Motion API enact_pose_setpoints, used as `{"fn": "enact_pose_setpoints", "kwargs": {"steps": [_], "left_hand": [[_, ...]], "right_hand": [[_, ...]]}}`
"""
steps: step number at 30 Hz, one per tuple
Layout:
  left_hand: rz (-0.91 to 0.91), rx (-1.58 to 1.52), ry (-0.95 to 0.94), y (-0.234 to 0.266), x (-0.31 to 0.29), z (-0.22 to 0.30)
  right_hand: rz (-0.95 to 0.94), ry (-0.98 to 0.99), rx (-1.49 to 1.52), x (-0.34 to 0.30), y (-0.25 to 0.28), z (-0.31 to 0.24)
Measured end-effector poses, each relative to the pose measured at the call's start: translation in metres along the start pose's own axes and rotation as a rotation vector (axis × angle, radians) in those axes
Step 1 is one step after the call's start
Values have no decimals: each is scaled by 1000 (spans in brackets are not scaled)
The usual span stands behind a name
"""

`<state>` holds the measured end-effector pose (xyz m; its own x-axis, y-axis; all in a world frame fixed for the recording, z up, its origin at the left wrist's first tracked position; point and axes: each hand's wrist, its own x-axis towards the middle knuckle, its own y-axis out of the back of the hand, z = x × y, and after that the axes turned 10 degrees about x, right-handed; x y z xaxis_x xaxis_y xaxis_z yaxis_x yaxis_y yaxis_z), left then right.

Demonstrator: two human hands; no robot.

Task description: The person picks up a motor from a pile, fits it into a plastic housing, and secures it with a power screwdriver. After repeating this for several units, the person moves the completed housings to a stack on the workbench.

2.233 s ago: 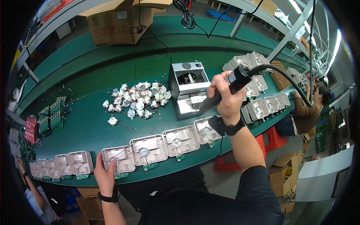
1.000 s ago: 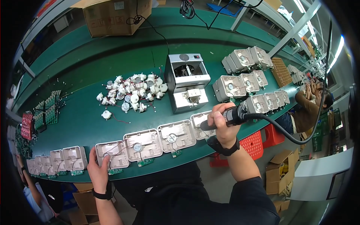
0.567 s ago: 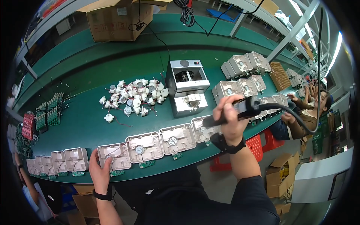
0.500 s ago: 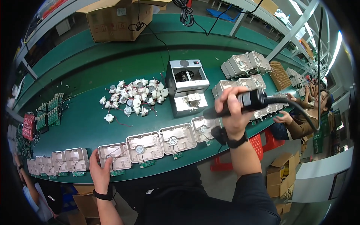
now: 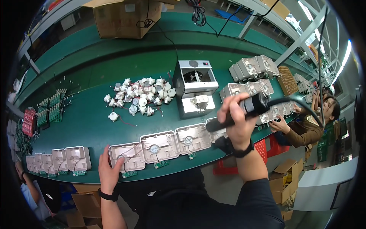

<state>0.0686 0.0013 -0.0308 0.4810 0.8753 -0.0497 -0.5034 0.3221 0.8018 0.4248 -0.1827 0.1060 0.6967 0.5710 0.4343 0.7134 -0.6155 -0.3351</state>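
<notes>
My left hand grips the left edge of a white plastic housing, its thumb inside near a small round disc part. A green circuit board hangs on wires at that housing's near side. Further along the row stand more open housings with round silver discs and wires inside. Raised over the right end of the row, my right hand is closed around a black corded electric screwdriver. The screwdriver and my wrist partly hide the housing beneath.
White round motor-like parts lie heaped mid-bench. A grey screw-feeder machine stands right of them. Stacked housings are at the far right, near a co-worker. Other housings and circuit boards sit to the left.
My left hand has slid the housing row to the right, widening the gap to the left group. My right hand still holds the screwdriver up. The co-worker's hand has reached the housings.
</notes>
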Motion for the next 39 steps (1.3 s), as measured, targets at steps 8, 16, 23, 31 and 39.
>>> {"fn": "enact_pose_setpoints", "kwargs": {"steps": [8,16,23,31,39], "left_hand": [[-6,-63,-46,-3,5,-5],[-23,-73,-10,0,3,0],[-30,-75,4,0,4,1],[-21,-100,0,-1,4,1],[-20,-82,-12,-2,5,-1]], "right_hand": [[-85,-30,28,-39,-2,18],[-83,-39,-22,-46,4,36],[-98,-1,32,-53,2,44],[-236,69,-91,-65,8,44],[-247,100,-116,-64,11,50]]}}
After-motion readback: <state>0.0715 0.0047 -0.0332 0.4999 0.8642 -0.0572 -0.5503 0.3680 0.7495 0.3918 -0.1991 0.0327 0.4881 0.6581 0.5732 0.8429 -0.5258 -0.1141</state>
